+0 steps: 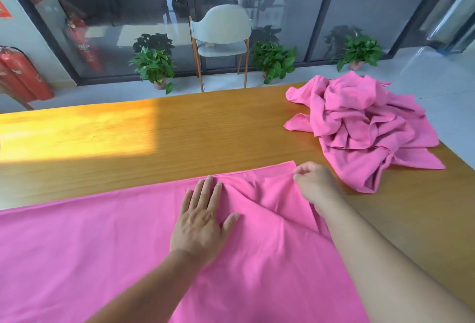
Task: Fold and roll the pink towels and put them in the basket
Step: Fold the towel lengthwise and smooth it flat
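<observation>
My flat left hand (203, 222) presses the spread pink cloth towel (102, 245); my right hand (314, 181) pinches its two-o'clock corner, long axis nine-to-three.

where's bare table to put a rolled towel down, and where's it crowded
Bare wood runs along the table between the far edge and the spread towel, left of the crumpled pile. A narrower strip lies between towel and pile, beside the right hand. The near side is covered by towel, with the left hand flat on it.
</observation>
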Demonstrator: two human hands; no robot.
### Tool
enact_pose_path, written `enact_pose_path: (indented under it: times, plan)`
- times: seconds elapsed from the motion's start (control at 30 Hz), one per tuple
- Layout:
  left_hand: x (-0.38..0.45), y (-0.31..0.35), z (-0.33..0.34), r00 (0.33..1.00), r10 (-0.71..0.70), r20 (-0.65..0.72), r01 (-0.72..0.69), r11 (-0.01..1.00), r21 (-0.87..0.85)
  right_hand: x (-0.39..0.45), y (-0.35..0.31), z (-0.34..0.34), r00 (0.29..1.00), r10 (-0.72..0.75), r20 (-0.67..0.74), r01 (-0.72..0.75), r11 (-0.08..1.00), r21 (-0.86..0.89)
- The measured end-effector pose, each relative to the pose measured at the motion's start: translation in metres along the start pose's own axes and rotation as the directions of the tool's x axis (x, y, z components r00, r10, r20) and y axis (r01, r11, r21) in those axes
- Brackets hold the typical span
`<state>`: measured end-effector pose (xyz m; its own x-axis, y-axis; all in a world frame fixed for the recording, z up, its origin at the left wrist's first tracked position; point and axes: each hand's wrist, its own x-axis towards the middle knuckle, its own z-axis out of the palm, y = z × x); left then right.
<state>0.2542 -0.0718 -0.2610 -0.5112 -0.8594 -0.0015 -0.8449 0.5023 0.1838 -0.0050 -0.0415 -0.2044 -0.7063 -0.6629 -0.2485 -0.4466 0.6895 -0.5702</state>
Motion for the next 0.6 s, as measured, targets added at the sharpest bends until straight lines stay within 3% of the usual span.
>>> enact_pose_path:
  times: [0.1, 0.37, 0.5, 0.6]
  plan:
    - [-0.001, 0.002, 0.001, 1.0, -0.004, -0.007, 0.004, 1.0, 0.024, 0.023, -0.007, -0.007, 0.995, -0.038, -0.096, 0.042, 0.998, 0.036]
    - [0.0, 0.003, 0.001, 1.0, -0.01, 0.001, 0.01, 0.999, 0.032, 0.053, -0.001, 0.02, 0.944, -0.316, -0.095, 0.293, 0.935, -0.198]
    - [-0.001, 0.002, 0.001, 1.0, -0.016, 0.017, 0.016, 1.0, 0.026, 0.047, 0.003, 0.014, 0.919, -0.371, -0.135, 0.303, 0.883, -0.358]
    - [0.006, 0.002, -0.001, 1.0, -0.012, 0.024, 0.011, 1.0, 0.025, 0.012, -0.014, 0.021, 0.809, -0.529, -0.257, 0.42, 0.825, -0.377]
